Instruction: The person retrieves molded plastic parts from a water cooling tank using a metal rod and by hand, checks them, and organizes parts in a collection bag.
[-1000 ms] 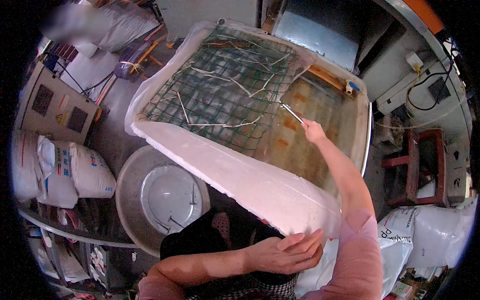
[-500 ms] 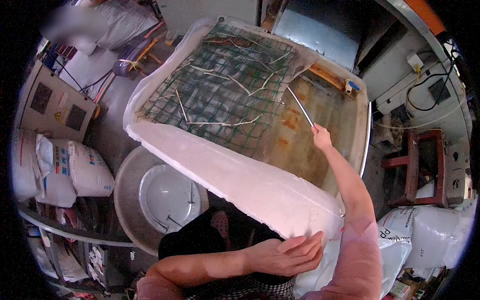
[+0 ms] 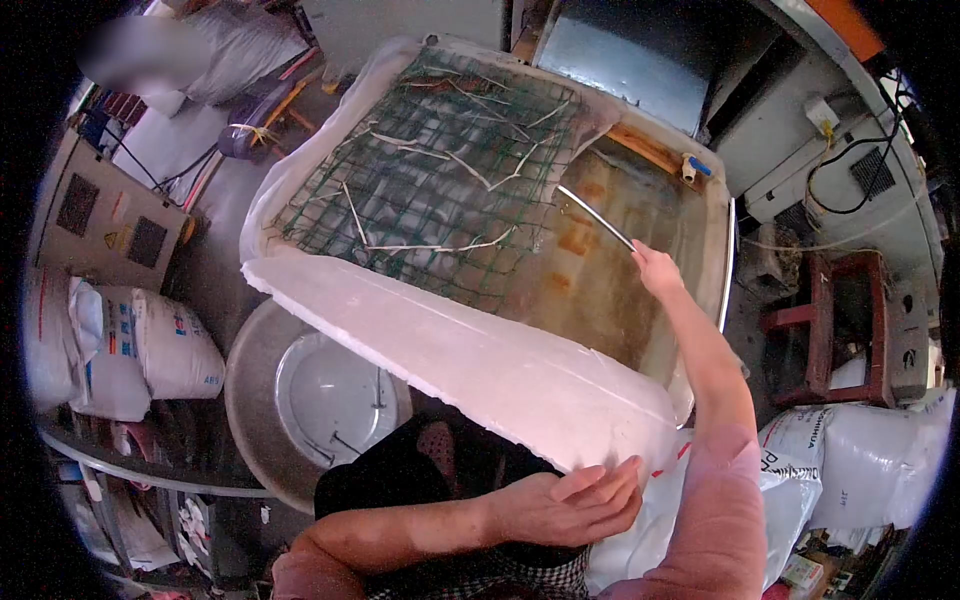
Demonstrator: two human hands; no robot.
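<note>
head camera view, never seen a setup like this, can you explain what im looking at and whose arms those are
No robot here: both arms belong to the person wearing the camera on their head, so it looks forward and down. In front of them is a large, shallow tank with a brown-stained bottom. Green netting with pale strips on it covers its left part, and a broad pale edge runs along the near side.

The right hand holds a slim metal rod pointing towards the netting. The left hand looks empty, near that edge; whether it touches is hard to tell. A round tub stands at lower left.
</note>
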